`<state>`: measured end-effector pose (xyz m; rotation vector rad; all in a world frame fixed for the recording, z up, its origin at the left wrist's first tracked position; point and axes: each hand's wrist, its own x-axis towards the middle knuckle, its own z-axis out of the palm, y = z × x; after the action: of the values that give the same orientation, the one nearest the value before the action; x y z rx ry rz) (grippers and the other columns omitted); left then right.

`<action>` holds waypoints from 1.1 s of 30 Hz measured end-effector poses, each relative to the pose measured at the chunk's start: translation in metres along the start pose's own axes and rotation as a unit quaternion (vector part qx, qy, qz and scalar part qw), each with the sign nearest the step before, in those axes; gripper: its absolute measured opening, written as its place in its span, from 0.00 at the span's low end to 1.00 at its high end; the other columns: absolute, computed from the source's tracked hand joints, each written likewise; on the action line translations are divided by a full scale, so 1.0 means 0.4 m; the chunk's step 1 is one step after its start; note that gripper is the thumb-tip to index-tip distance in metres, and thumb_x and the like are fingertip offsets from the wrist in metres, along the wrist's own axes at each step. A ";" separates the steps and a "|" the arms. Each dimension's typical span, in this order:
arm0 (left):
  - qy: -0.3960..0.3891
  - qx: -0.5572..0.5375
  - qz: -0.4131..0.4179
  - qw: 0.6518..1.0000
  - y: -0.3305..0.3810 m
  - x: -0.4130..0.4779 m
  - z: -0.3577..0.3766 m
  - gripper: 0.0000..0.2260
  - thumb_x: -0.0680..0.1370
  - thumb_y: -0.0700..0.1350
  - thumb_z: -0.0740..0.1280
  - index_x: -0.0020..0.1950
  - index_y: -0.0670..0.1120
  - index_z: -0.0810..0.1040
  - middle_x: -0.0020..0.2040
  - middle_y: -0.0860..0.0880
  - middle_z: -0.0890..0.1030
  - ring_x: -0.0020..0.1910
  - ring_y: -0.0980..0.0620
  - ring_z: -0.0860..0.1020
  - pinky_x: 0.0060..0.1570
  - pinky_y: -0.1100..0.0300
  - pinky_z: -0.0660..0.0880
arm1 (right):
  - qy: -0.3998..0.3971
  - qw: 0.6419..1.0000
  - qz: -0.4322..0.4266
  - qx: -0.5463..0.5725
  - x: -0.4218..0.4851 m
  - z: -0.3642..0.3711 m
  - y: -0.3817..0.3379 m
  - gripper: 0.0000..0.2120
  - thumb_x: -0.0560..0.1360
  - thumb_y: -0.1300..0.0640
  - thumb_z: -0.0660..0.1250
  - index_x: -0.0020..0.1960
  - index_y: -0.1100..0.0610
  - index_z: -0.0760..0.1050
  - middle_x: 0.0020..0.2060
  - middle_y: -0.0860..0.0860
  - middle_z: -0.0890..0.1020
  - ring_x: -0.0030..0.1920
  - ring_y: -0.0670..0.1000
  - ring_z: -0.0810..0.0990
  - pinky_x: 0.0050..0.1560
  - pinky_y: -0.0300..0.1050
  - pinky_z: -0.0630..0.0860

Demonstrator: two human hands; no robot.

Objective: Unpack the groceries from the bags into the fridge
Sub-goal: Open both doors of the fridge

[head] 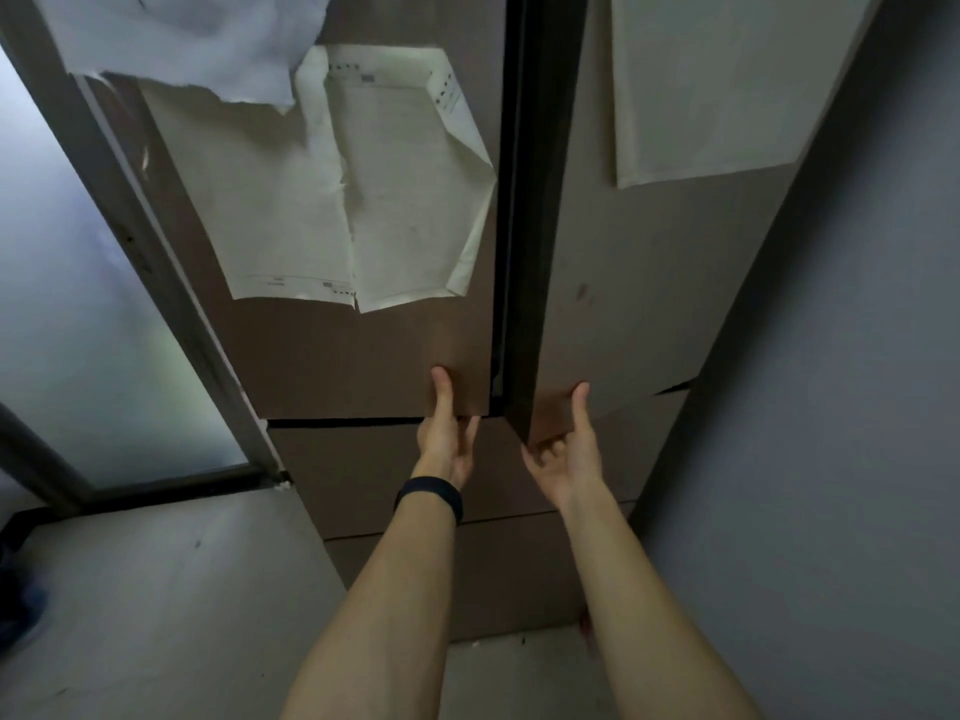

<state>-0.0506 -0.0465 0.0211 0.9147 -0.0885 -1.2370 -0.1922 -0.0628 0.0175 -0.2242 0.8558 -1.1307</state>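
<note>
Brown fridge (363, 366) is filling the far middle, between a frosted window (78, 304) on the left and a grey wall (831, 407) on the right. Its right door (623, 304) is standing slightly ajar. Left hand (447, 444) is gripping the bottom edge of the left door (322, 356), thumb on the front; right hand (566, 454) is gripping the right door likewise.

I see a grey floor (156, 589). The brown fridge (363, 356) stands on it, right beside the grey wall (831, 459). A dark blue thing (21, 595) lies on the floor at the far left, too blurry to tell. Tiny white bits (475, 644) lie by the fridge's bottom edge.
</note>
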 end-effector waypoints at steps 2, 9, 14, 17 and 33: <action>0.022 0.011 0.003 1.000 -0.017 -0.036 -0.026 0.46 0.69 0.64 0.75 0.76 0.38 0.64 0.70 0.43 0.75 0.66 0.47 0.76 0.67 0.51 0.74 | 0.001 1.000 0.005 0.004 -0.018 -0.031 -0.007 0.47 0.60 0.34 0.79 0.71 0.55 0.69 0.61 0.58 0.80 0.61 0.59 0.78 0.64 0.58 0.74; 0.037 0.051 0.003 0.998 0.002 -0.169 -0.138 0.41 0.71 0.64 0.72 0.73 0.37 0.68 0.70 0.42 0.75 0.59 0.47 0.79 0.63 0.52 0.76 | 0.005 1.000 0.019 0.016 -0.107 -0.120 -0.059 0.45 0.58 0.36 0.78 0.69 0.55 0.72 0.61 0.56 0.80 0.60 0.58 0.79 0.58 0.54 0.76; 0.036 0.090 0.014 0.995 0.025 -0.230 -0.205 0.54 0.61 0.70 0.76 0.76 0.40 0.65 0.72 0.40 0.73 0.70 0.43 0.73 0.70 0.48 0.71 | 0.001 1.000 0.003 -0.009 -0.169 -0.200 -0.115 0.40 0.63 0.34 0.76 0.68 0.54 0.73 0.61 0.56 0.81 0.60 0.57 0.79 0.59 0.54 0.75; 0.028 0.121 0.034 0.992 0.027 -0.260 -0.226 0.56 0.55 0.73 0.77 0.75 0.42 0.69 0.69 0.42 0.77 0.66 0.46 0.77 0.70 0.50 0.71 | -0.007 0.999 0.005 -0.036 -0.198 -0.235 -0.154 0.34 0.69 0.34 0.73 0.66 0.53 0.75 0.59 0.56 0.82 0.59 0.56 0.80 0.56 0.51 0.76; -0.126 0.506 0.215 0.826 -0.196 -0.522 0.028 0.15 0.81 0.49 0.67 0.68 0.55 0.73 0.63 0.58 0.74 0.63 0.59 0.72 0.58 0.64 0.69 | 0.110 0.782 -0.395 -0.469 -0.414 -0.412 -0.118 0.35 0.76 0.47 0.71 0.77 0.49 0.58 0.73 0.51 0.65 0.71 0.50 0.66 0.68 0.50 0.69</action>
<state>-0.1943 0.1190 0.0631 1.5146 -1.1986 -0.8218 -0.3659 0.1002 0.0134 -1.4141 1.5771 -1.4130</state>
